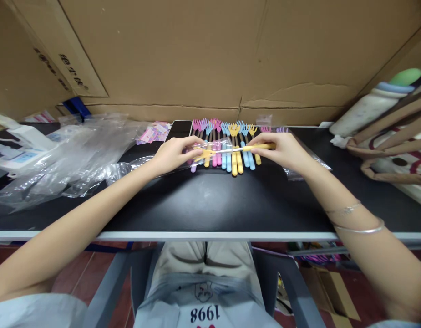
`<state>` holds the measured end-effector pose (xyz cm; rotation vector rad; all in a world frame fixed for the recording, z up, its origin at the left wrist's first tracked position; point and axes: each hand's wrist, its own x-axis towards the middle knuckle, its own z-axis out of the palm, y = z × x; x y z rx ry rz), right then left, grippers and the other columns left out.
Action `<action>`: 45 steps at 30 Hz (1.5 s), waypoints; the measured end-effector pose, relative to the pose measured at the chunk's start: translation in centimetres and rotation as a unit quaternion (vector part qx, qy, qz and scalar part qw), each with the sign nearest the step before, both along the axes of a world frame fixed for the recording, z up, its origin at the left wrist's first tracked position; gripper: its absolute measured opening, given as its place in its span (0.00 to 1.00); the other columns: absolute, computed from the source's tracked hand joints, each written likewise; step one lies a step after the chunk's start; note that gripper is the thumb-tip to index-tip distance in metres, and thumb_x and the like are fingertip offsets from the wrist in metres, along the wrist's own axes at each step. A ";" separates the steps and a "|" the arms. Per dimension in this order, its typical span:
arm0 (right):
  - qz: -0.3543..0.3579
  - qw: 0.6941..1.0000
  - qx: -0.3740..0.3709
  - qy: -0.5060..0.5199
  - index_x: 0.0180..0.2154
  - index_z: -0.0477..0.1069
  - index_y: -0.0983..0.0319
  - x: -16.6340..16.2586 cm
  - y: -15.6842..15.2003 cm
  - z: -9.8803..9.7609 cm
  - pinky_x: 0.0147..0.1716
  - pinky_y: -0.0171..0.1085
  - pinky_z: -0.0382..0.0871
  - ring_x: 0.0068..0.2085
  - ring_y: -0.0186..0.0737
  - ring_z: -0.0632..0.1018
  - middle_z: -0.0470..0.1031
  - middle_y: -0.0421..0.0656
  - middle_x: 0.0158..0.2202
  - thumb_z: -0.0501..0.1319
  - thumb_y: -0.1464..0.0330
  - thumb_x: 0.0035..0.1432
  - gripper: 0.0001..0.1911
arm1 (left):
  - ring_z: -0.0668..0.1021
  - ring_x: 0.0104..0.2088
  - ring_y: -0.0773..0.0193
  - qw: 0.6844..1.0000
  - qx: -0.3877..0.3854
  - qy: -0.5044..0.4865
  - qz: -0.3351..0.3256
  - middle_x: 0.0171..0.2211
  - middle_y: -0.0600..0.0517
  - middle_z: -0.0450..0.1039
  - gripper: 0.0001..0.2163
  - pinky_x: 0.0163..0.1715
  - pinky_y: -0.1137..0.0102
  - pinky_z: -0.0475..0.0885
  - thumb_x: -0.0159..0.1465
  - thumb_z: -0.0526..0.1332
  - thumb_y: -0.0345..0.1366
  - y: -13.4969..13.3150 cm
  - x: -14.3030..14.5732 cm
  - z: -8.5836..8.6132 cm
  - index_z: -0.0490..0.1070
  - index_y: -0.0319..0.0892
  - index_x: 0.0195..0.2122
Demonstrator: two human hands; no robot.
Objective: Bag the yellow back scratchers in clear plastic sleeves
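A yellow back scratcher (230, 149) is held level between the two hands, its long axis running from 9 o'clock to 3 o'clock across the view, just above a row of pastel scratchers (227, 146). The yellow handle end is pinched by the right hand (285, 150) at 3 o'clock; the claw end lies at 9 o'clock, where the left hand (172, 154) is closed on it together with a thin clear sleeve (213, 148) that seems to cover that end. How far the sleeve reaches along the shaft cannot be told. Both hands are about equally near the scratcher, one at each end, and are kept apart by its length.

The row behind is laid with its handles pointing toward 6 o'clock and its claws toward 12 o'clock, crosswise to the held one. A phone (179, 129) lies at the row's 9 o'clock side. The work is done on a black table (210, 200), bare toward 6 o'clock. Crumpled clear bags (70, 159) are heaped at 9 o'clock, a striped bag (394, 155) stands at 3 o'clock, and cardboard (210, 54) closes off 12 o'clock.
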<state>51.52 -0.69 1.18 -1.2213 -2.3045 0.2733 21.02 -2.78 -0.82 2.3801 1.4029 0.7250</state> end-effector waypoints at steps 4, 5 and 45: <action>-0.002 1.000 0.012 0.014 0.38 0.78 0.61 -0.5 0.0 -0.7 0.36 0.40 0.67 0.37 0.44 0.78 0.80 0.46 0.36 0.62 0.56 0.56 0.16 | 0.74 0.44 0.56 0.987 0.146 0.067 0.018 0.43 0.49 0.77 0.19 0.44 0.63 0.65 0.66 0.53 0.49 -0.3 0.2 -0.1 0.72 0.46 0.50; -0.004 1.000 0.011 0.022 0.38 0.78 0.61 -0.6 0.0 -0.9 0.36 0.40 0.67 0.37 0.44 0.78 0.80 0.46 0.37 0.62 0.57 0.56 0.16 | 0.73 0.47 0.54 0.978 0.187 0.084 0.028 0.45 0.49 0.77 0.20 0.48 0.61 0.64 0.65 0.53 0.50 -0.5 0.3 -0.1 0.72 0.46 0.51; 0.104 0.994 0.027 -0.006 0.43 0.78 0.56 -2.6 -1.8 -2.0 0.39 0.36 0.65 0.39 0.39 0.77 0.79 0.42 0.39 0.58 0.66 0.62 0.11 | 0.71 0.48 0.58 0.983 0.154 0.039 0.088 0.46 0.52 0.76 0.19 0.51 0.62 0.64 0.69 0.45 0.47 3.7 -3.1 3.0 0.71 0.48 0.49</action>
